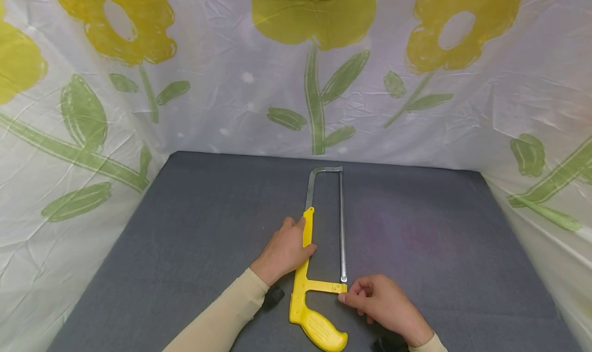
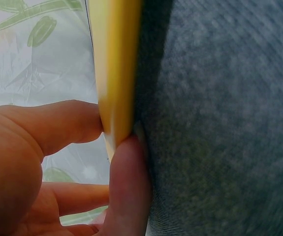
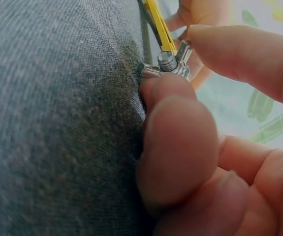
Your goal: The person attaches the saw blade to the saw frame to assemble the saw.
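Observation:
A hacksaw (image 1: 300, 277) lies on the grey table, its yellow handle (image 1: 322, 332) toward me and its silver front bow (image 1: 311, 187) pointing away. The blade (image 1: 343, 228) runs along the right side. My left hand (image 1: 285, 246) grips the yellow upper bar (image 2: 117, 69) of the frame, thumb on one side and fingers on the other. At the near end of the blade, my right hand (image 1: 383, 298) pinches a metal wing nut (image 3: 184, 51). Its thumb (image 3: 230, 46) is at one wing, and curled fingers (image 3: 180, 132) are at the other. A threaded bolt end (image 3: 167, 60) sticks out of the nut.
The dark grey table (image 1: 208, 203) reaches back to a white curtain (image 1: 222, 85) with yellow flowers, which also hangs along both sides. Black wrist devices show under the left wrist (image 1: 274, 296) and the right wrist (image 1: 387, 344).

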The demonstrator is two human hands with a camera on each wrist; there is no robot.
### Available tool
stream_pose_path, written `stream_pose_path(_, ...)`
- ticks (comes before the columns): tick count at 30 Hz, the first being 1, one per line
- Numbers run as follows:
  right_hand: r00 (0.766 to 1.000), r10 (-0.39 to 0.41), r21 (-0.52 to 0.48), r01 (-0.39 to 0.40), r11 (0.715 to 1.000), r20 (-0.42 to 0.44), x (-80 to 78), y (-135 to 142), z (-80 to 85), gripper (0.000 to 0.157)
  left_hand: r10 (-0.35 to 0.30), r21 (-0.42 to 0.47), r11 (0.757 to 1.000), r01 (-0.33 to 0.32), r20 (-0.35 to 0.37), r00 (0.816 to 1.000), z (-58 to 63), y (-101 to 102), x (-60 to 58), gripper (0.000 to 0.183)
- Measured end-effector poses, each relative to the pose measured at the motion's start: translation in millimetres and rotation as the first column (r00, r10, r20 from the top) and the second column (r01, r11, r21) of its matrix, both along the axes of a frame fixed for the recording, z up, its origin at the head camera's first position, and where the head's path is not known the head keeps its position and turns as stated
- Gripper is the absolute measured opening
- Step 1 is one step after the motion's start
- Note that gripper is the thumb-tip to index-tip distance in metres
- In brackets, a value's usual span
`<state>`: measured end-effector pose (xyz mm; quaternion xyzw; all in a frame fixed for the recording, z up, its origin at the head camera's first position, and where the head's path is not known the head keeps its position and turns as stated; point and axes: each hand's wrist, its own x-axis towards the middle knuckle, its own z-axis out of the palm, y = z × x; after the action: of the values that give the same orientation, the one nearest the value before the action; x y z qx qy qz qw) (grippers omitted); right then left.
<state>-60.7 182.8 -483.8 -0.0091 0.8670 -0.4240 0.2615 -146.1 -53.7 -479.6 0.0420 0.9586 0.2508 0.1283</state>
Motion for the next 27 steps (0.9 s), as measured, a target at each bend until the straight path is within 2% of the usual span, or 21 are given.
stream_pose_path(17, 0.998, 0.053, -0.080, -0.054, 0.995, -0.021, 0.6, 3.4, 2.5, 0.030, -0.008, 0.008, 1.000, 0.008, 0.001, 1.000, 0.5, -0.5, -0.2, 0.083)
stream_pose_path(27, 0.997, 0.081, -0.106, -0.083, 0.991, -0.019, -0.5, 6.4, 1.3, 0.025, -0.036, 0.022, 0.999, 0.036, -0.027, 0.999, 3.7, -2.1, 0.8, 0.081)
